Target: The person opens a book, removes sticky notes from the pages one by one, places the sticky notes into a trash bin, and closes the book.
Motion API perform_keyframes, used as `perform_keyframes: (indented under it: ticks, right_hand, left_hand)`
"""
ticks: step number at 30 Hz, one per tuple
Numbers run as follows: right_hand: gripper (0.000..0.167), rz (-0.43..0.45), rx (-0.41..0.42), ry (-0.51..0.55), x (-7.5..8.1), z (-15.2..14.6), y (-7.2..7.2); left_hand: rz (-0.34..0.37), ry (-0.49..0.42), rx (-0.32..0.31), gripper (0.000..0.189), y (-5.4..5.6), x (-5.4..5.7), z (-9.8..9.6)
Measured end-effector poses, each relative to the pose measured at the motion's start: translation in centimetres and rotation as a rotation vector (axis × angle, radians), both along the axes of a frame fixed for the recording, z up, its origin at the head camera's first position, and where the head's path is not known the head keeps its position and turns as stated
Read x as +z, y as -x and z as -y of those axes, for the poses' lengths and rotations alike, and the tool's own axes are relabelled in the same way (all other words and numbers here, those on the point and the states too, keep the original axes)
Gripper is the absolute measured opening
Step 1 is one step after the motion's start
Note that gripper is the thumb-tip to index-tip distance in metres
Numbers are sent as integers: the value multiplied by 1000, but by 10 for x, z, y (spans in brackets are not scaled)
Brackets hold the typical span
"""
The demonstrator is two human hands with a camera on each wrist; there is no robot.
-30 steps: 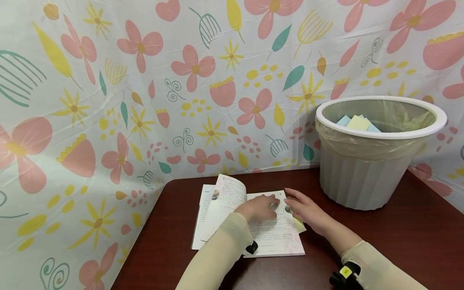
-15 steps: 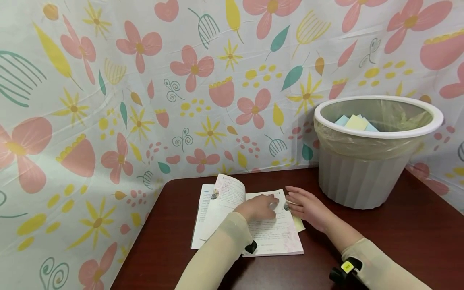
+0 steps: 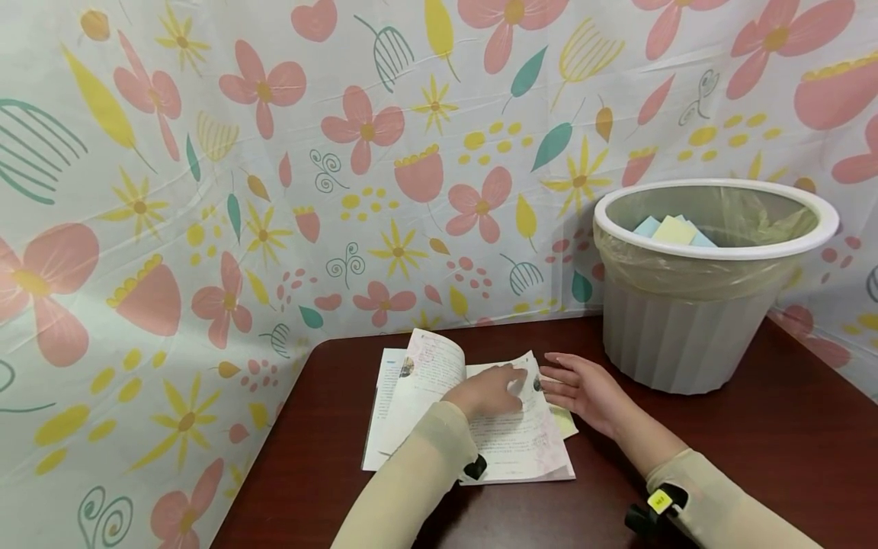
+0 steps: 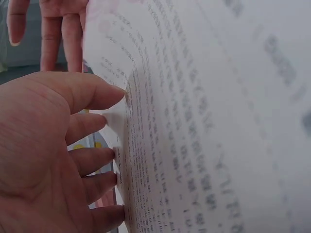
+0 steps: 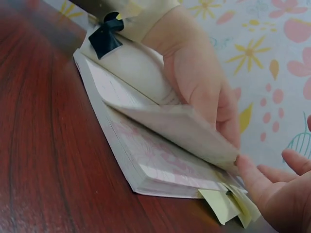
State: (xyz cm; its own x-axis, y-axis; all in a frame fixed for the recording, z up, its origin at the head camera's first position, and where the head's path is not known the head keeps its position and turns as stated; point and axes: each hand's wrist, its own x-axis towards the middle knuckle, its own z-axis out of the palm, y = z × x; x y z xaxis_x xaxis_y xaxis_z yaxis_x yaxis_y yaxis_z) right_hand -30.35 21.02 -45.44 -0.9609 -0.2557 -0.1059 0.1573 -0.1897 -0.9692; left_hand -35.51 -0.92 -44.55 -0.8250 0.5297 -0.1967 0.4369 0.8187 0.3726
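An open book (image 3: pixel 517 450) lies on the table, one of its right-hand pages lifted and tilted along the outer edge. My left hand (image 3: pixel 487 393) is laid over this page; in the left wrist view the fingertips (image 4: pixel 109 155) touch the paper. On the right, my right hand (image 3: pixel 583 393) stays at the page's outer edge with its fingers extended. A fingertip touches the lifted page (image 5: pixel 194 131) near its corner in the right wrist view. Yellow sticky notes (image 5: pixel 223 206) stick out from under the book's outer edge. The left-hand page (image 3: pixel 439 366) curls up.
A grey trash bin (image 3: pixel 686 328) with a clear liner stands at the back right of the dark red table (image 3: pixel 741 450). Blue and yellow paper notes (image 3: pixel 675 230) lie in it. A floral cloth (image 3: pixel 274 191) hangs behind the table.
The right-hand page has lifted at its outer edge and shifted slightly left. My right hand has turned its palm more toward the book. The left hand has hardly moved.
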Motion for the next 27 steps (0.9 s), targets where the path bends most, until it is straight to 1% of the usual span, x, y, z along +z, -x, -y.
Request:
perform_keyframes:
  ticks: [2, 4, 11, 16, 19, 23, 27]
  right_hand:
    - [70, 21, -6, 33, -2, -2, 1]
    - [69, 34, -7, 37, -3, -3, 1]
    - [70, 61, 19, -51, -5, -2, 0]
    - [69, 53, 23, -96, -4, -2, 0]
    - [66, 46, 28, -117, -2, -3, -1]
    - [62, 32, 39, -126, 3, -4, -2]
    - [63, 10, 56, -108, 9, -5, -3]
  left_hand:
    - [5, -7, 13, 67, 0, 0, 0]
    - [6, -12, 19, 67, -1, 1, 0]
    - [-8, -23, 39, 67, -2, 1, 0]
    - [2, -77, 79, 66, -4, 4, 0]
    - [-5, -88, 96, 65, -5, 7, 1]
    - [-29, -71, 102, 63, -6, 14, 4]
    - [-37, -77, 75, 62, -9, 22, 9]
